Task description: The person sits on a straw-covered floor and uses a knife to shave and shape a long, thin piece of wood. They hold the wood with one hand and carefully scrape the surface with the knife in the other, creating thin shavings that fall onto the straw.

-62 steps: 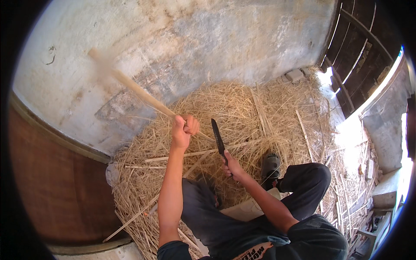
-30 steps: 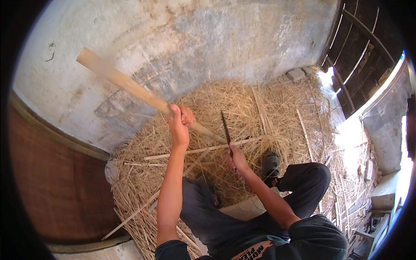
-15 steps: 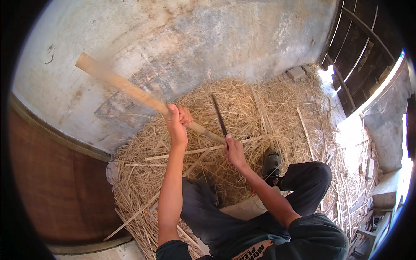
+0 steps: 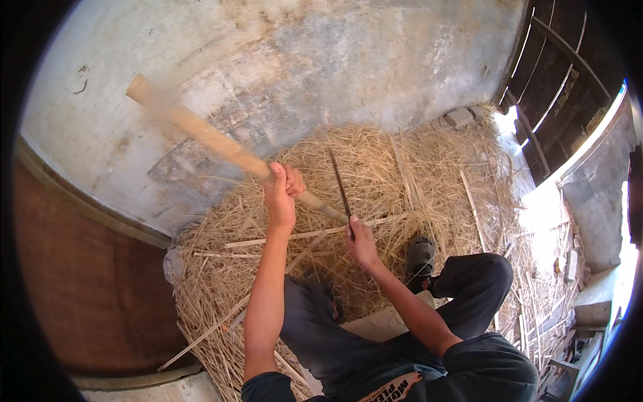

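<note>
A pale bamboo pole (image 4: 218, 144) slants across the view, its thick end raised toward the upper left in front of the wall. Closed around its middle is my left hand (image 4: 281, 191), thumb on top. The thinner lower end reaches down to my right hand (image 4: 362, 242), whose fingers are wrapped round the handle of a long, dark, narrow-bladed knife (image 4: 339, 179). The blade points up and away from me, its lower part close by the pole's end; whether they touch I cannot tell.
Heaped bamboo shavings and strips (image 4: 469, 157) cover the floor in front and around my feet. A stained plaster wall (image 4: 375, 67) stands behind them. To the left is a brown panel (image 4: 87, 268); dark wooden boards (image 4: 562, 87) are at the upper right. My shoe (image 4: 420, 254) rests among the shavings.
The bamboo pole and my left hand have shifted slightly to the right. My right hand has dropped slightly with the knife, and both grips stay the same.
</note>
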The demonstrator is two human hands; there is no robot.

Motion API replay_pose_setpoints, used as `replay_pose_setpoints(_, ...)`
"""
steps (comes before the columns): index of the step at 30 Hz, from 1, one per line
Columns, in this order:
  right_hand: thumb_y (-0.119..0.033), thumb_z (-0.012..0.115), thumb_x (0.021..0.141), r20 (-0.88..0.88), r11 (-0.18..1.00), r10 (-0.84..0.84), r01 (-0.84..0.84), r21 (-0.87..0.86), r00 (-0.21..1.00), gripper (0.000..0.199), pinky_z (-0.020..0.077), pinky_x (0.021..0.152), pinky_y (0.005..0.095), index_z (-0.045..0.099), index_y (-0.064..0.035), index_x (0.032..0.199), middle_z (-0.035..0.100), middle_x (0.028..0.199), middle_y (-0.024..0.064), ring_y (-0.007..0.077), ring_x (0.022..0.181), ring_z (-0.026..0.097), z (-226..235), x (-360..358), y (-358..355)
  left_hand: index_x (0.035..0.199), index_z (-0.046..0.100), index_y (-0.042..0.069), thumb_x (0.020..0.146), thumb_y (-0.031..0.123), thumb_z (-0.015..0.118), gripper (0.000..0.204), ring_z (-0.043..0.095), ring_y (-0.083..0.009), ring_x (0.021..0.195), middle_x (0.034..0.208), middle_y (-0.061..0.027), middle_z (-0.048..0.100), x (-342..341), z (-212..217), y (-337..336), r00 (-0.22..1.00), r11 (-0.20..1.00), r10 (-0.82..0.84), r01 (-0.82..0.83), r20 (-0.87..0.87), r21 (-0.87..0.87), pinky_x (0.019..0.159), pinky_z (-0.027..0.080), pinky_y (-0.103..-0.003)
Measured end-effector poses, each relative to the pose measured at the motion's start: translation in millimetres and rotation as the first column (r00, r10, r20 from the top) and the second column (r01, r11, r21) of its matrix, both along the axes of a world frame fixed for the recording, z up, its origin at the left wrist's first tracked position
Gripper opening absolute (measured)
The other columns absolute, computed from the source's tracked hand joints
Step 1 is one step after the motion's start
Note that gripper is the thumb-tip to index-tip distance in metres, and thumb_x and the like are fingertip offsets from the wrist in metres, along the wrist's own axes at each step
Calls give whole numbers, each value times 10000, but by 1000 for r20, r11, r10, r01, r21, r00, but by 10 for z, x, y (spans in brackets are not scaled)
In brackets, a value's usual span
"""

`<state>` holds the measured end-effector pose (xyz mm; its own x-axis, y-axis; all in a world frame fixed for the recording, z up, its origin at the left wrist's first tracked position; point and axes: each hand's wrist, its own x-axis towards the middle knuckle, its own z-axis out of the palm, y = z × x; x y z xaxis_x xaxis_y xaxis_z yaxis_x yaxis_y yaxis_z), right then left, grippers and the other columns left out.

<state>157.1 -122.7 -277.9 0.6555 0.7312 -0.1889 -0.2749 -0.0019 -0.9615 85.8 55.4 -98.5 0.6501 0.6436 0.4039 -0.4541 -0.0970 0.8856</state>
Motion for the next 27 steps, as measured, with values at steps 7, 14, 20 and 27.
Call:
replay_pose_setpoints(7,-554,412,1125,-246,950,116,-180,-257,962,526,288,435,310,496,-116,846,389,577,-28,105,456,358,-813,-22,17,696,308,147,1140,514,411,585,254,-121,552,607,37,262,53,-78,60,989,992,-113,117,90,-36,568,257,-307)
replay_pose_setpoints(14,-548,459,1111,-533,946,26,-193,-260,845,489,288,412,292,448,-155,820,369,568,-39,96,427,331,-1153,85,-330,662,297,164,1113,578,433,627,235,-134,537,578,38,233,20,-67,-72,978,978,-207,207,24,12,571,250,-317)
replay_pose_setpoints(20,-521,414,1132,-203,996,21,-3,88,979,503,303,420,276,459,-134,814,389,577,-35,89,444,363,-273,-83,-246,678,320,140,1100,468,560,585,272,-115,514,569,35,275,-10,-148,10,951,956,-289,293,109,-19,545,256,-304)
replay_pose_setpoints(27,-472,336,1156,-106,923,-288,306,233,952,552,329,448,280,516,-93,796,470,617,1,89,467,402,649,-94,-293,541,370,134,997,459,716,658,317,-110,442,496,29,343,-141,-145,121,834,834,-551,551,-11,-22,466,237,-310)
